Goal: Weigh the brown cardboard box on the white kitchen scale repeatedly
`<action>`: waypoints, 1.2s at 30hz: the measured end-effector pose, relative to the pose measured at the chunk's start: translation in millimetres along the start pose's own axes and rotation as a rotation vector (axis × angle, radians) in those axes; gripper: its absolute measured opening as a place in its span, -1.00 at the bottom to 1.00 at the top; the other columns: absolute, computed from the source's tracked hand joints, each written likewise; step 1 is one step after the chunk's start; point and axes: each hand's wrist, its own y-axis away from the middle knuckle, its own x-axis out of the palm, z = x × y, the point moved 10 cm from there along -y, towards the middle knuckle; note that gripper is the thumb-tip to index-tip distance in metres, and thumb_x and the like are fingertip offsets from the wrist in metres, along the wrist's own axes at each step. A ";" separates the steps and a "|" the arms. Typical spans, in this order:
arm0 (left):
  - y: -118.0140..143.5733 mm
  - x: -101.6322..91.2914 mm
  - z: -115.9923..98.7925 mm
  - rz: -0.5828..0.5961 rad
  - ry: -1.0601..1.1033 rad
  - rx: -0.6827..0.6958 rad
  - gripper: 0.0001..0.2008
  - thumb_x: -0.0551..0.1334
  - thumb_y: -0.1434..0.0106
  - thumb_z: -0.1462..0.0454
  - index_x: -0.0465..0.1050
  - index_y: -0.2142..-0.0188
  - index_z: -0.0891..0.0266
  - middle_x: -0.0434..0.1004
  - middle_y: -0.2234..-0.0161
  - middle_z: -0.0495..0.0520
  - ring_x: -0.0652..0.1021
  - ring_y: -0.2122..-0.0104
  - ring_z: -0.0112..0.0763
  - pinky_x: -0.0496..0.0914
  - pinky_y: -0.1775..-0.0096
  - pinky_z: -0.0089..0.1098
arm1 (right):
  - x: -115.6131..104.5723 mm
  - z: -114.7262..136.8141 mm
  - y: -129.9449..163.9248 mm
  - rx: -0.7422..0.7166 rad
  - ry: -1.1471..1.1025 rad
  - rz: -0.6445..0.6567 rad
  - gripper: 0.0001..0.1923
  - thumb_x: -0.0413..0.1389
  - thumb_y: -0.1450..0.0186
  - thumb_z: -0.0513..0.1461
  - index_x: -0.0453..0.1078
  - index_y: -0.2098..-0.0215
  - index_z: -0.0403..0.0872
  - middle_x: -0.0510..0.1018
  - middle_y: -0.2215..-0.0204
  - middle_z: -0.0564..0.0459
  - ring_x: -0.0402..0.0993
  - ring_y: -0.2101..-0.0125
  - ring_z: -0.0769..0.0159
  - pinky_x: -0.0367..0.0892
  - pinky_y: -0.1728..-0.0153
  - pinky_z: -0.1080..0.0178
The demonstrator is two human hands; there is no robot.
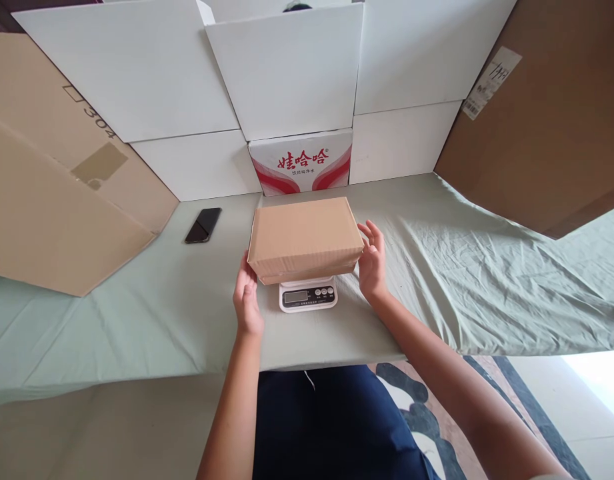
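A closed brown cardboard box (305,235) rests on a small white digital scale (307,295) on a table covered with a pale green cloth (437,267). The scale's display and buttons stick out from under the front of the box. My left hand (247,297) lies flat by the box's left end, its fingertips at the lower left corner. My right hand (372,262) is by the box's right end with its fingers spread, just at the edge. Neither hand wraps around the box.
A black phone (203,225) lies on the cloth to the left. Behind the box stands a white carton with red print (301,162). White cartons (287,73) line the back, and large brown cardboard sheets lean at the left (47,200) and right (547,127).
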 end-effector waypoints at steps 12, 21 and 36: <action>-16.5 13.5 -9.9 0.127 -0.073 -0.025 -0.29 0.18 -0.31 -0.19 0.37 -0.29 0.15 0.47 -0.25 0.29 0.43 -0.30 0.08 0.35 -0.27 -0.05 | 32.4 46.4 11.4 -0.186 0.208 0.201 -0.22 0.00 -0.37 0.23 -0.04 -0.47 0.28 0.06 -0.49 0.13 -0.05 -0.49 -0.05 -0.04 -0.50 -0.20; -128.6 39.2 45.6 0.091 0.010 -0.111 -0.33 0.20 -0.26 -0.25 0.44 -0.18 0.06 0.44 -0.30 0.20 0.36 -0.37 -0.07 0.21 -0.36 -0.10 | 62.9 18.8 -88.9 -0.311 0.267 0.199 -0.27 -0.04 -0.34 0.29 0.11 -0.34 0.18 0.24 -0.37 0.04 0.09 -0.42 -0.05 -0.01 -0.47 -0.18; -120.6 35.3 95.6 0.060 -0.018 -0.198 -0.28 0.19 -0.27 -0.25 0.45 -0.22 0.15 0.41 -0.33 0.24 0.34 -0.38 -0.06 0.20 -0.38 -0.11 | 57.7 -48.2 -97.6 -0.099 0.189 0.270 -0.10 0.04 -0.33 0.24 -0.13 -0.48 0.15 -0.05 -0.54 0.12 -0.15 -0.54 0.16 -0.20 -0.54 -0.10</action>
